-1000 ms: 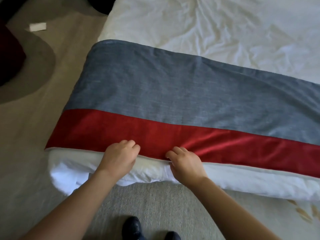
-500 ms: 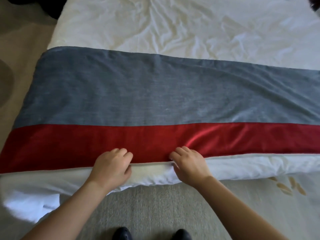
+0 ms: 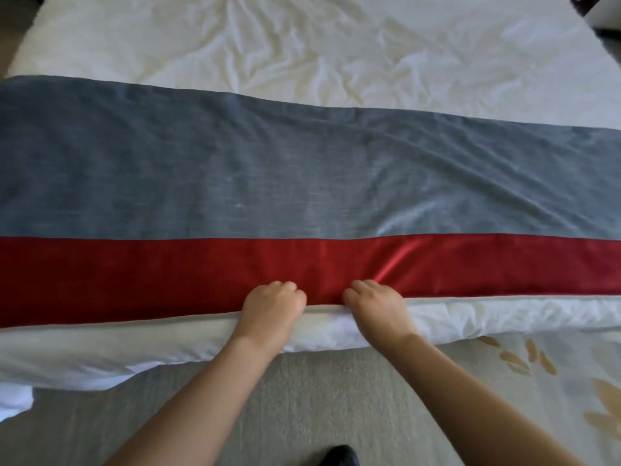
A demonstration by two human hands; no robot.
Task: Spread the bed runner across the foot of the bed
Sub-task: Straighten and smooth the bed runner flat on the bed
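Bed (image 3: 336, 45), both hands' fingers (image 3: 285, 287) curled — gripping runner (image 3: 302, 183)

The grey-and-red fabric bed runner (image 3: 302, 183) is cut off by both side edges. Fingertips of both hands are curled under its near hem, so the grip is hidden. 1 black shoe (image 3: 339, 456) is cropped at the bottom edge.
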